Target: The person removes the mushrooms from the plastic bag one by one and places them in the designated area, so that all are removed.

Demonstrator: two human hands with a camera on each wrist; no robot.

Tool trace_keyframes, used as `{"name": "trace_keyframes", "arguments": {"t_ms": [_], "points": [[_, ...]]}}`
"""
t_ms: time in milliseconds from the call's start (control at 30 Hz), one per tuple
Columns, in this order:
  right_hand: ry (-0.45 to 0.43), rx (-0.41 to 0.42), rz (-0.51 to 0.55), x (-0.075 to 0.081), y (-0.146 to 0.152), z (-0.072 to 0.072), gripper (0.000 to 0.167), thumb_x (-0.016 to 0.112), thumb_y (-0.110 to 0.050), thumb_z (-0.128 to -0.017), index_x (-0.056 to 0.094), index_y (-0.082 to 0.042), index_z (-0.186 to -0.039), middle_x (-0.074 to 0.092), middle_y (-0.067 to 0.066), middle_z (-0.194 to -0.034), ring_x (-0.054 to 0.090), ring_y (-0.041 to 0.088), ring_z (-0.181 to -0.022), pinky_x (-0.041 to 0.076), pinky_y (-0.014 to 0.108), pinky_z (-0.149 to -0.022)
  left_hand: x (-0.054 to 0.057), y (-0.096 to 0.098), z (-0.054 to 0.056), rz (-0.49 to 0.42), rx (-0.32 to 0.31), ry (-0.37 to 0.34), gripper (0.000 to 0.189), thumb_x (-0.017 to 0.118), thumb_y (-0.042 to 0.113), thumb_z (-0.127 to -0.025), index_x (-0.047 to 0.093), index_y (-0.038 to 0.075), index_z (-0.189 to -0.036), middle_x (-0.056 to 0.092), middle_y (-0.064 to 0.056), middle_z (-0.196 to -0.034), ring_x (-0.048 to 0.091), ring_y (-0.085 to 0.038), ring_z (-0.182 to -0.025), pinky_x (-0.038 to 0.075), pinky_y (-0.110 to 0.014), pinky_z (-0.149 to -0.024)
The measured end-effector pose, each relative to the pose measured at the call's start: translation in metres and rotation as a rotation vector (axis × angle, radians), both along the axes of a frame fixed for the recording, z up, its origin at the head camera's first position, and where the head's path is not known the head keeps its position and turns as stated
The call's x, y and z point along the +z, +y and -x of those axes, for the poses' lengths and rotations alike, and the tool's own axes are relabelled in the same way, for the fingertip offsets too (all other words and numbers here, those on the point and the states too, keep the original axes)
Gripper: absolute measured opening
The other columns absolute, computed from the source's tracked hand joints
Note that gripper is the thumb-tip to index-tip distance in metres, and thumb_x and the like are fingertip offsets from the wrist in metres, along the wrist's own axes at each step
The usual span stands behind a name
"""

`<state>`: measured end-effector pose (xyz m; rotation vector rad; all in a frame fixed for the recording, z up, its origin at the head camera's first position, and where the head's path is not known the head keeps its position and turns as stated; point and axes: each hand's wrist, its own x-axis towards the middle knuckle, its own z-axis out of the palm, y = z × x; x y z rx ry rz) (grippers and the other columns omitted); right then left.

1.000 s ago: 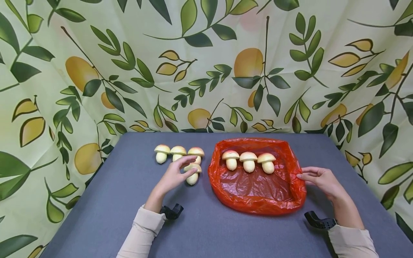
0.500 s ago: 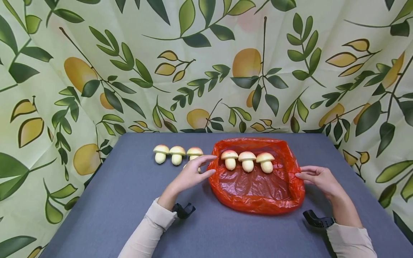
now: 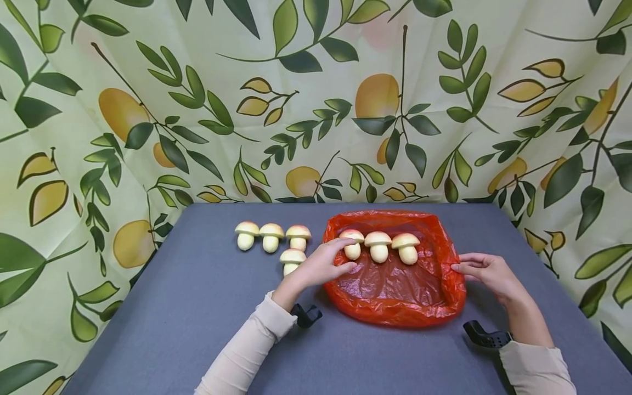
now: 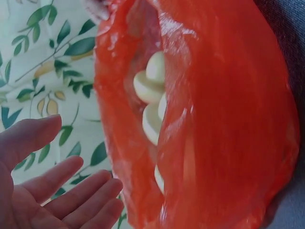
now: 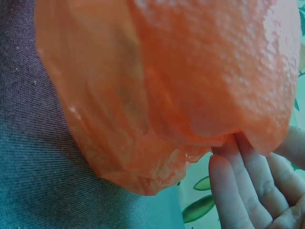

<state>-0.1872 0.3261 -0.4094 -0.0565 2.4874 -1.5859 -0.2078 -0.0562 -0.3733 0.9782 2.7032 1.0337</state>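
A red plastic bag point(image 3: 390, 317) stands on the table with its mouth folded wide. Inside, three toy mushrooms point(image 3: 378, 248) with yellow-pink caps lie in a row at the back. My left hand point(image 3: 321, 266) reaches over the bag's left rim near the leftmost mushroom. In the left wrist view its fingers point(image 4: 81, 191) are spread and hold nothing. At the opposite side, my right hand point(image 3: 491, 277) pinches the right rim between thumb and fingers. The right wrist view has fingers point(image 5: 257, 176) tucked partly behind the red plastic, their tips hidden.
Left of the bag, three more mushrooms point(image 3: 270, 238) form a row on the grey table point(image 3: 173, 307). Another mushroom point(image 3: 292, 259) lies in front of that row, partly behind my left hand. A leaf-patterned cloth point(image 3: 316, 109) hangs behind the table.
My left hand has moved right, from the front mushroom outside to over the bag's left rim, uncovering the outside row. My right hand keeps its place on the bag.
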Motion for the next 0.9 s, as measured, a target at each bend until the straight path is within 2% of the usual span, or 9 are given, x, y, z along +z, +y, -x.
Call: {"name": "trace_keyframes", "arguments": {"t_ms": [100,267,433,700,900], "points": [[-0.001,-0.001,-0.005,0.000,0.000,0.000,0.016,0.061,-0.023,-0.095,0.070,-0.036,-0.092,0.068,-0.027,-0.082,0.068,-0.001,-0.076,0.057,0.017,-0.075,-0.001,0.009,0.002,0.059,-0.001,0.013,0.053,0.065,0.020,-0.091,0.048,0.003,-0.139,0.052,-0.014,-0.143,0.048,-0.027,-0.136,0.039,-0.043,-0.114],[-0.007,-0.005,-0.014,0.000,-0.001,0.001,0.015,0.062,-0.024,-0.094,0.070,-0.036,-0.091,0.068,-0.028,-0.081,0.068,-0.001,-0.076,0.056,0.017,-0.075,-0.003,0.021,0.006,0.130,0.000,-0.010,0.056,0.063,0.022,-0.093,0.044,0.001,-0.142,0.045,-0.015,-0.149,0.040,-0.026,-0.142,0.035,-0.040,-0.118],[-0.007,-0.004,-0.015,0.000,-0.001,0.000,0.015,0.061,-0.024,-0.094,0.070,-0.035,-0.092,0.068,-0.028,-0.082,0.068,-0.001,-0.077,0.056,0.017,-0.075,-0.009,0.030,0.013,0.177,0.031,-0.018,0.057,0.063,0.024,-0.093,0.043,0.004,-0.143,0.035,-0.018,-0.155,0.035,-0.027,-0.145,0.034,-0.040,-0.118],[-0.004,-0.004,-0.005,0.001,0.000,0.000,0.016,0.061,-0.023,-0.094,0.070,-0.036,-0.091,0.068,-0.028,-0.082,0.067,-0.001,-0.076,0.057,0.018,-0.075,-0.019,0.035,0.024,0.202,0.080,-0.049,0.058,0.064,0.024,-0.092,0.043,0.004,-0.143,0.036,-0.015,-0.153,0.027,-0.028,-0.148,0.028,-0.041,-0.122],[-0.005,-0.004,-0.003,0.001,0.000,0.000,0.016,0.061,-0.023,-0.095,0.070,-0.035,-0.091,0.068,-0.028,-0.082,0.067,-0.001,-0.077,0.057,0.018,-0.075,-0.025,0.035,0.029,0.202,0.098,-0.068,0.057,0.064,0.024,-0.092,0.044,0.005,-0.142,0.028,-0.020,-0.157,0.021,-0.034,-0.150,0.025,-0.046,-0.123]]}}
